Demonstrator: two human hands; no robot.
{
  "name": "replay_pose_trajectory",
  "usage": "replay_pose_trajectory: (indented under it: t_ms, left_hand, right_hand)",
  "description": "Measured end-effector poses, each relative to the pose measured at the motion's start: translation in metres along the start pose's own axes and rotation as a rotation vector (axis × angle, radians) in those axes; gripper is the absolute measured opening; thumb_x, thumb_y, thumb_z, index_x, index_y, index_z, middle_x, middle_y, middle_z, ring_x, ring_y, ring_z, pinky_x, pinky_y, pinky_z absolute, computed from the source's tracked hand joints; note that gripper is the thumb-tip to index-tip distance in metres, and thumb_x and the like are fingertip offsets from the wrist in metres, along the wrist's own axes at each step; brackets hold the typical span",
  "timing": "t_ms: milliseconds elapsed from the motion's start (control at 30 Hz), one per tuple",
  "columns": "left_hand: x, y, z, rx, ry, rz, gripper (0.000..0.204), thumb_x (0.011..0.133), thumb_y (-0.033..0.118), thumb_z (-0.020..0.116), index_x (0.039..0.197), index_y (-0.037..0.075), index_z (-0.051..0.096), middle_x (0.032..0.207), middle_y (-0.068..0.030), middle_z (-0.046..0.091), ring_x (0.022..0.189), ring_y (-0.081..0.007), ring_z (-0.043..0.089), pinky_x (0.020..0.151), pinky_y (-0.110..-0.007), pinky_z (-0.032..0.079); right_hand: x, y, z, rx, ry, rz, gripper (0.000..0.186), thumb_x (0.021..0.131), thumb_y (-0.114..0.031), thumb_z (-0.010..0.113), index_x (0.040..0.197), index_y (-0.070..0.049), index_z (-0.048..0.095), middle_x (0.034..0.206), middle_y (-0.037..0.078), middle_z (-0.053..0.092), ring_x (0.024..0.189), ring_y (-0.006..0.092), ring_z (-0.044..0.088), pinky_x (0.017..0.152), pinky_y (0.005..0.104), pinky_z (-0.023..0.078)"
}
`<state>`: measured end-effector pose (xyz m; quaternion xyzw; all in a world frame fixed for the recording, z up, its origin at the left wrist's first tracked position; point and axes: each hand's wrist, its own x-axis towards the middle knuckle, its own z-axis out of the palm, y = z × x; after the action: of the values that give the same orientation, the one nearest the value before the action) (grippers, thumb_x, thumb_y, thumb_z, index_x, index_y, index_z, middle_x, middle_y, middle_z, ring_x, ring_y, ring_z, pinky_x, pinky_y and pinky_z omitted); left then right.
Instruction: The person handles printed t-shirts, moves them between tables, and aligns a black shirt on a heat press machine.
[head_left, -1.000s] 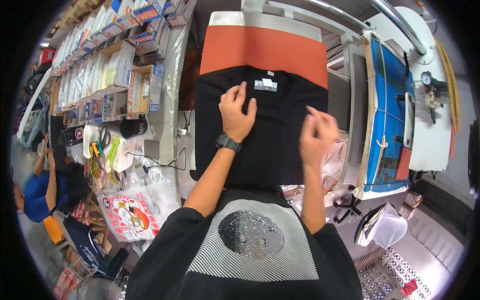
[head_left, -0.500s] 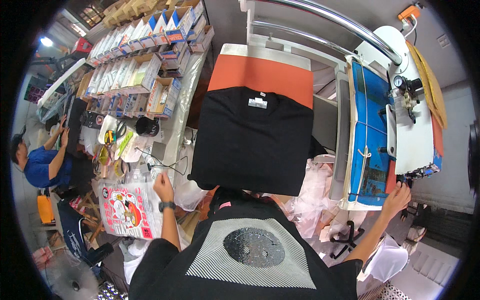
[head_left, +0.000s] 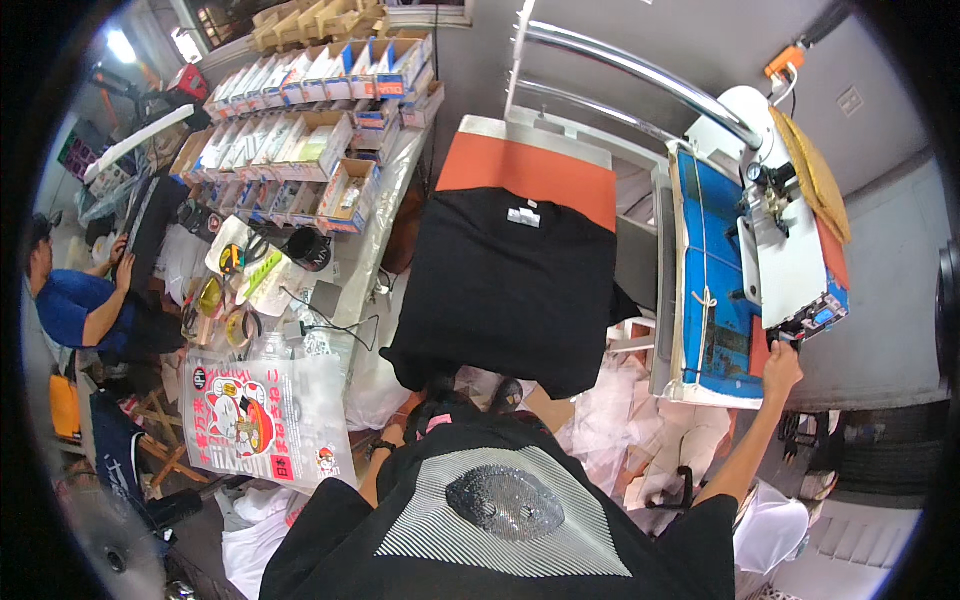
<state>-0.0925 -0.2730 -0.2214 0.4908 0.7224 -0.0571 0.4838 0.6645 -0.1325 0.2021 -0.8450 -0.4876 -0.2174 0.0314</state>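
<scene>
A black T-shirt [head_left: 500, 290] lies spread on the orange platen [head_left: 530, 170] in front of me, its collar and small neck label facing away. To the right stands a heat press with a white housing [head_left: 785, 240] and a blue panel [head_left: 718, 270]. My right hand [head_left: 783, 370] is closed round a dark handle at the near end of that housing, just under its small control box [head_left: 818, 318]. My left hand [head_left: 393, 436] hangs low by my body, beside the near left corner of the shirt. A dark wristband shows; the fingers are mostly hidden.
At left, a plastic-covered table [head_left: 385, 220] bears rows of small boxes [head_left: 340, 75], tape rolls, a black mug [head_left: 308, 250] and a printed clear film [head_left: 262, 420]. Beyond it a person in blue [head_left: 90, 305] works. Chrome rails [head_left: 640, 75] run behind the platen.
My left hand has dropped from above the printed film to beside my body. My right hand has moved up and closed on the press handle. The view has shifted slightly.
</scene>
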Motion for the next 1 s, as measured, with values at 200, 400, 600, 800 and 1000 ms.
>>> replay_pose_trajectory:
  t_ms: [200,400,600,800,1000]
  left_hand:
    - [0.006,0.0,-0.025,-0.027,-0.049,0.026,0.026,0.09,0.024,0.058,0.099,0.005,0.072,0.087,-0.0214,0.069,0.079,-0.0375,0.068,0.074,-0.042,0.053]
    - [0.021,-0.005,-0.041,0.005,-0.132,0.036,0.026,0.09,0.024,0.058,0.099,0.005,0.072,0.086,-0.0215,0.069,0.08,-0.0369,0.068,0.073,-0.042,0.053]
    - [0.041,0.003,-0.059,0.038,-0.204,0.087,0.026,0.09,0.024,0.058,0.1,0.005,0.072,0.086,-0.0215,0.069,0.08,-0.0363,0.068,0.073,-0.042,0.053]
    - [0.063,-0.017,-0.082,0.07,-0.227,0.133,0.026,0.09,0.024,0.058,0.1,0.005,0.072,0.086,-0.0215,0.069,0.08,-0.0358,0.068,0.073,-0.042,0.052]
    - [0.085,-0.001,-0.091,0.191,-0.34,0.21,0.026,0.09,0.024,0.057,0.101,0.006,0.072,0.086,-0.0216,0.069,0.08,-0.0352,0.068,0.073,-0.042,0.052]
  right_hand:
    - [-0.049,-0.072,-0.056,0.007,-0.077,-0.002,0.026,0.098,-0.023,0.048,0.11,-0.006,0.063,0.109,0.015,0.064,0.107,0.034,0.057,0.087,0.0512,0.04]
    - [-0.084,-0.153,-0.081,0.234,0.017,-0.225,0.03,0.093,-0.017,0.055,0.122,-0.011,0.06,0.124,0.007,0.06,0.123,0.0268,0.05,0.102,0.0508,0.031]
    - [-0.106,-0.195,-0.092,0.28,0.184,-0.085,0.053,0.076,-0.018,0.076,0.125,-0.013,0.058,0.12,0.005,0.065,0.115,0.0256,0.057,0.1,0.0435,0.035]
    - [-0.102,-0.293,-0.131,0.595,0.152,0.128,0.116,0.06,-0.014,0.089,0.152,-0.013,0.019,0.103,0.004,0.071,0.104,0.0229,0.063,0.098,0.0422,0.032]
    - [-0.103,-0.325,-0.16,0.635,-0.016,0.174,0.135,0.047,-0.017,0.093,0.154,-0.012,0.01,0.088,0.005,0.069,0.091,0.024,0.066,0.091,0.0418,0.032]
